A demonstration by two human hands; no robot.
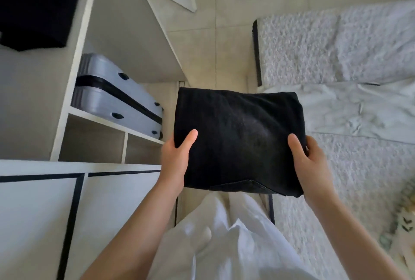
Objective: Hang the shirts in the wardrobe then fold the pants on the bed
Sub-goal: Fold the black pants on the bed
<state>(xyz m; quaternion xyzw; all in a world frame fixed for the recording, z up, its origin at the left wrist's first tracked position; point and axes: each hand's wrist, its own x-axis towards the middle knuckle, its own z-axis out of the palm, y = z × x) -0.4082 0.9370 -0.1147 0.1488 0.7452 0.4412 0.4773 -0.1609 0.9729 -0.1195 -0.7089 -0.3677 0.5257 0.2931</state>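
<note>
To the left, filling most of that side: a white laminate wardrobe (71, 66) of flat boards, black edge strips and open square cubbies. Holds a black cloth garment (33, 5) hanging at the far left corner, so probably past the shirt-hanging half, at least in part (too blurred to call it a shirt for certain). To the right: a bed (298, 48) under a white, nubbly fleece blanket, with a pale crumpled sheet-like cloth (350, 111) lying across the middle; cannot tell whether a garment awaiting folding or only bedding. Between the two, beige glossy floor tiles (226, 39). Resting on a wardrobe shelf, left of centre: a lilac-grey hard-shell suitcase (119, 97), ribbed, rounded at the corners, with a black zip band round the seam. At centre, above the floor gap and clear of the bed: black denim-like pants (238, 140) folded into a thick, neat rectangle, matte, slightly faded on top, with a stitched seam showing at the near edge. Seems folded to completion; left to do, by this view, only setting it down, plus any further pairs out of sight. Gripping the near left corner, thumb on top: the left hand (176, 158). Gripping the near right edge likewise, thumb over, fingers hidden beneath: the right hand (312, 162)
</note>
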